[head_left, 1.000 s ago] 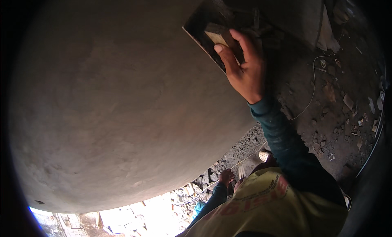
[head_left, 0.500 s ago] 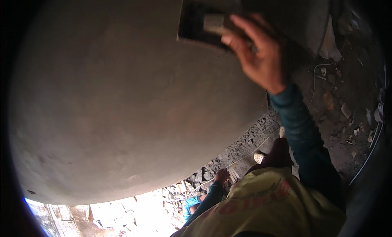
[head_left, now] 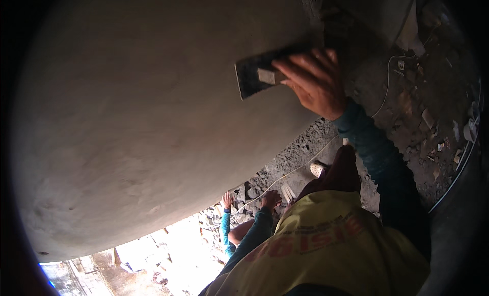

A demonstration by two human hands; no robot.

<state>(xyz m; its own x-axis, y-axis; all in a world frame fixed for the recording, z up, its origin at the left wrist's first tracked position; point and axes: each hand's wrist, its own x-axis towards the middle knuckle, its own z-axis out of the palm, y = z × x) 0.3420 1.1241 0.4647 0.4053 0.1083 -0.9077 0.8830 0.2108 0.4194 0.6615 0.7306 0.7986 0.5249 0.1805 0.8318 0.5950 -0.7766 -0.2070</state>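
My right hand is closed around the block handle of a dark, flat plastering float. The float's blade lies against, or very close to, the smooth grey plastered wall, near its right edge. Much of the handle is covered by my fingers. Low by my side, my left hand hangs in shade with its fingers loosely bent, and I see nothing in it. It is nearest to the rubble below the wall.
Another person's hand, in a teal sleeve, is at the wall's lower edge. Broken rubble and a pale cord run along the wall's foot. Dirt ground with scattered debris lies to the right. A bright area is at lower left.
My right hand and the float have moved down along the wall, and the float has tilted the other way. The other person's hand has come into view at the wall's edge.
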